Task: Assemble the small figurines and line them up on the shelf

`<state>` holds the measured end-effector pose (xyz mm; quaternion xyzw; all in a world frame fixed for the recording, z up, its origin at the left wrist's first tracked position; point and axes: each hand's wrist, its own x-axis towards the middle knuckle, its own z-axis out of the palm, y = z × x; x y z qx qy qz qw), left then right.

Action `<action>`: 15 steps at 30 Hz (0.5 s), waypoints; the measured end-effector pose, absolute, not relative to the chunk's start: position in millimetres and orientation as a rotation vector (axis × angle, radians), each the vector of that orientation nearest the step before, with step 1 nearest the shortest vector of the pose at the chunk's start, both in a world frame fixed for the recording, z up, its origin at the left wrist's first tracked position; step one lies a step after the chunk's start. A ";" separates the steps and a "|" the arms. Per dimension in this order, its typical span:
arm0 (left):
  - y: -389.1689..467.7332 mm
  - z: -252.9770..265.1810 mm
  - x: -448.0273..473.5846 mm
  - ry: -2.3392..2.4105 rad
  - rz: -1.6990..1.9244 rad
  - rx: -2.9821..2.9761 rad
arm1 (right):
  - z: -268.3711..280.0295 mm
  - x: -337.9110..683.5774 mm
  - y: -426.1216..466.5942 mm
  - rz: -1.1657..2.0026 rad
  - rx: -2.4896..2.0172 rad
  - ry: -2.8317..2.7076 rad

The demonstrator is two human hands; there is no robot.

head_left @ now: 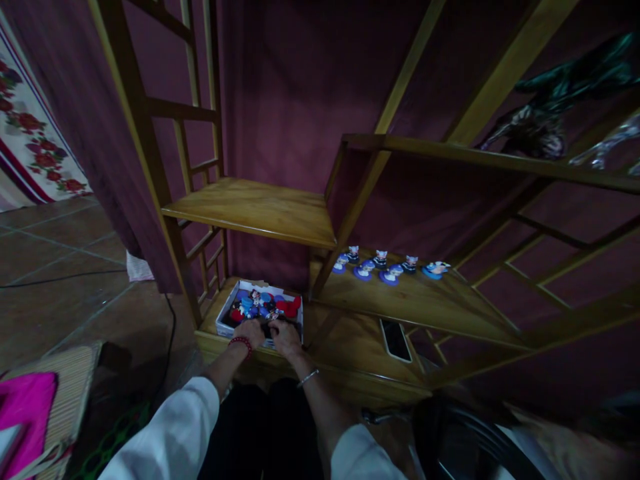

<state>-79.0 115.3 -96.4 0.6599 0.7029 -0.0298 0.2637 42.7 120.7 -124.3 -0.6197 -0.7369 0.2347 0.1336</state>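
A white cardboard box on the lowest shelf holds small toy figurines in blue, red, black and white. Both my hands are over its near edge, close together. My left hand, with a red bead bracelet at the wrist, has its fingers curled inward. Beside it, my right hand is also closed, a thin silver bangle on that wrist. Something dark shows between the fingertips, too small and dim to name. A red piece lies in the box just beyond my right hand.
Several figurines on purple and blue bases stand on the shelf to the right. Below them lies a phone. A bare wooden shelf board overhangs behind the box. A black round-rimmed object is at lower right.
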 end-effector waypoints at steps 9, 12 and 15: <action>126.3 -105.3 -83.0 1.961 -0.060 1.766 | -119.8 38.0 123.6 0.672 -1.882 -2.175; 130.3 -107.3 -83.4 1.958 -0.062 1.763 | -118.0 38.1 125.6 0.670 -1.880 -2.183; 134.2 -108.7 -84.7 1.951 -0.070 1.757 | -118.8 39.1 128.3 0.704 -1.857 -2.172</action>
